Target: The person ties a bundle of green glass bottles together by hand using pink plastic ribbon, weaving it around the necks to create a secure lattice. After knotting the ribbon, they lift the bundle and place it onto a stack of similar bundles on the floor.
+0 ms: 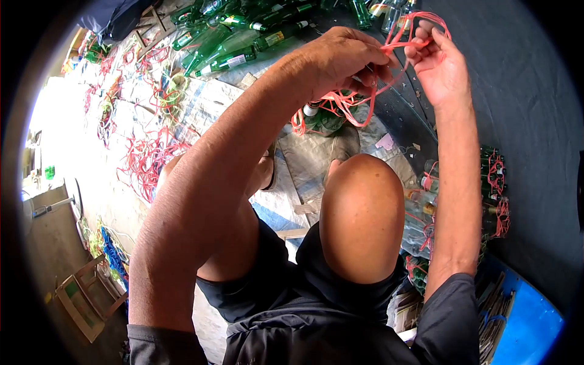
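Pink plastic string [359, 115] hangs in loops between my two hands, above the floor in front of my knees. My left hand [353, 58] is closed on a strand, with its fingers partly hidden behind the back of the hand. To its right, my right hand [439, 67] faces palm up, thumb and fingers pinching a loop of the same string. Below my left hand, a green bottle [325, 120] shows partly under the string and close to my foot. The ends of the string cannot be made out.
Green glass bottles [243, 52] lie in a heap ahead. Tangled pink string [152, 161] covers the floor sheet at left. Bundles of tied bottles [493, 191] stand at right, near a blue container [529, 316]. A small wooden stool [88, 298] lies at lower left.
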The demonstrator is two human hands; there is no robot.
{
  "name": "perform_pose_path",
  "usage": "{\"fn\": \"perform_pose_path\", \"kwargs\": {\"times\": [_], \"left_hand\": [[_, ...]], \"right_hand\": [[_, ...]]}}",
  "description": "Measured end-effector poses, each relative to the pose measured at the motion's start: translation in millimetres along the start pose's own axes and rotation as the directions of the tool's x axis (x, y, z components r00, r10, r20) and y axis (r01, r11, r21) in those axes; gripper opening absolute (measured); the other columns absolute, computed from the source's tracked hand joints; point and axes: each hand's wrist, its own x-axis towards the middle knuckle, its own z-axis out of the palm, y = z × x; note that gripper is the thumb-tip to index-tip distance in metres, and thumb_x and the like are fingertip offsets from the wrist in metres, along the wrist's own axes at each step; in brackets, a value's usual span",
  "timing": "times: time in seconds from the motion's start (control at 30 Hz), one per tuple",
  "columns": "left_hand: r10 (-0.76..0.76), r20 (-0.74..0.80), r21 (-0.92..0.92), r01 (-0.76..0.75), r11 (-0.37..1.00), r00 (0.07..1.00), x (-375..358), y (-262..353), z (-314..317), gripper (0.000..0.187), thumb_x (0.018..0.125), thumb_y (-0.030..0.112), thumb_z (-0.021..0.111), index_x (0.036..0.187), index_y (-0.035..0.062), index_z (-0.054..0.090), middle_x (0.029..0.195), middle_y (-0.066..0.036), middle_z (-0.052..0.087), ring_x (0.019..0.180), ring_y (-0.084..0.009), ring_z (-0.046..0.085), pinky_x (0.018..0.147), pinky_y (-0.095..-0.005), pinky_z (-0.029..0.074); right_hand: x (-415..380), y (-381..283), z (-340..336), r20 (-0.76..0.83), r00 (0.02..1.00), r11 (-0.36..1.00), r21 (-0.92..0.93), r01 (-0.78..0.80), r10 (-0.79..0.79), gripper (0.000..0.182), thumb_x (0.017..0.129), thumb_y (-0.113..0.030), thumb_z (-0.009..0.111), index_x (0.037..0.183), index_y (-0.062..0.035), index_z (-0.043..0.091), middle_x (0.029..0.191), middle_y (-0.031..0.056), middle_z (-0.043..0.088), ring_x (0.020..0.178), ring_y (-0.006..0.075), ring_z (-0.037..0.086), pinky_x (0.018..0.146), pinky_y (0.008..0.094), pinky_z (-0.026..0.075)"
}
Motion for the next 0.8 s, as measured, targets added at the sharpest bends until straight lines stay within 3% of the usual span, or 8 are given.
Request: {"fn": "perform_pose_path", "kwargs": {"times": [0.07, 0.2, 0.37, 0.43, 0.53, 0.67, 0.77, 0.8], "left_hand": [[0.022, -0.078, -0.014, -0.023, 1.000, 0.997, 5, -3, -5, 0.018, 0.104, 0.016, 0.070, 0.110, 0.0017, 0.080, 0.090, -0.005, 0.075, 0.075, -0.0101, 0.066, 0.078, -0.0327, 0.062], [-0.016, -0.245, -0.005, 0.015, 1.000, 0.969, 12, -4, -13, 0.013, 0.102, 0.016, 0.073, 0.099, 0.0053, 0.079, 0.083, -0.002, 0.070, 0.074, -0.0108, 0.064, 0.078, -0.0343, 0.062], [0.013, -0.293, -0.034, -0.024, 0.999, 0.956, 16, -6, -23, 0.016, 0.102, 0.018, 0.073, 0.093, 0.0050, 0.076, 0.083, -0.002, 0.070, 0.072, -0.0112, 0.063, 0.078, -0.0356, 0.063], [0.018, -0.313, -0.029, -0.029, 0.999, 0.949, 18, -8, -25, 0.017, 0.102, 0.018, 0.072, 0.092, 0.0047, 0.075, 0.084, -0.002, 0.070, 0.072, -0.0112, 0.063, 0.077, -0.0357, 0.063], [0.035, -0.325, 0.019, -0.031, 0.999, 0.945, 20, -10, -29, 0.017, 0.101, 0.019, 0.072, 0.094, 0.0039, 0.075, 0.084, -0.002, 0.070, 0.073, -0.0112, 0.064, 0.076, -0.0359, 0.064], [0.057, -0.341, 0.080, -0.031, 0.996, 0.938, 21, -13, -33, 0.019, 0.101, 0.020, 0.072, 0.094, 0.0028, 0.075, 0.085, -0.003, 0.070, 0.074, -0.0119, 0.065, 0.077, -0.0363, 0.065], [0.056, -0.343, 0.112, -0.018, 0.994, 0.938, 24, -17, -38, 0.019, 0.101, 0.019, 0.071, 0.093, 0.0024, 0.075, 0.085, -0.004, 0.070, 0.076, -0.0131, 0.067, 0.079, -0.0370, 0.065], [0.052, -0.346, 0.124, -0.010, 0.992, 0.937, 25, -18, -41, 0.019, 0.101, 0.019, 0.070, 0.093, 0.0024, 0.075, 0.085, -0.004, 0.070, 0.077, -0.0135, 0.068, 0.080, -0.0372, 0.066]], "right_hand": [[-10, 11, 3, -0.034, 0.999, 1.000, -0.004, -0.012, 0.012, 0.024, 0.109, -0.022, 0.062, 0.117, -0.0025, 0.074, 0.108, 0.0072, 0.078, 0.088, 0.0155, 0.072, 0.078, 0.0350, 0.062], [-35, 32, 25, -0.173, 0.984, 0.936, -0.352, -0.023, -0.041, 0.022, 0.108, -0.022, 0.065, 0.118, -0.0051, 0.076, 0.103, 0.0034, 0.078, 0.089, 0.0118, 0.071, 0.079, 0.0320, 0.061], [-48, 54, 26, -0.251, 0.967, 0.824, -0.555, -0.110, -0.040, 0.036, 0.104, -0.035, 0.069, 0.122, -0.0043, 0.075, 0.108, 0.0023, 0.074, 0.095, 0.0101, 0.068, 0.080, 0.0283, 0.058], [-49, 66, 18, -0.255, 0.967, 0.798, -0.585, -0.144, -0.012, 0.043, 0.103, -0.038, 0.068, 0.127, -0.0033, 0.073, 0.114, 0.0039, 0.074, 0.097, 0.0116, 0.068, 0.082, 0.0296, 0.057], [-52, 79, 15, -0.205, 0.978, 0.746, -0.644, -0.167, 0.042, 0.050, 0.103, -0.040, 0.070, 0.138, -0.0036, 0.069, 0.127, 0.0091, 0.071, 0.113, 0.0196, 0.068, 0.097, 0.0375, 0.055], [-47, 91, 18, -0.129, 0.978, 0.860, -0.467, -0.206, 0.165, 0.073, 0.100, -0.046, 0.073, 0.155, -0.0032, 0.052, 0.140, 0.0137, 0.065, 0.125, 0.0262, 0.065, 0.107, 0.0478, 0.050], [-42, 95, 30, -0.157, 0.957, 0.920, -0.274, -0.279, 0.243, 0.078, 0.099, -0.049, 0.074, 0.157, -0.0029, 0.049, 0.138, 0.0130, 0.065, 0.126, 0.0262, 0.064, 0.106, 0.0494, 0.050], [-41, 96, 34, -0.127, 0.965, 0.923, -0.285, -0.259, 0.231, 0.081, 0.098, -0.051, 0.076, 0.157, -0.0032, 0.048, 0.134, 0.0126, 0.066, 0.126, 0.0264, 0.064, 0.104, 0.0497, 0.051]]}}
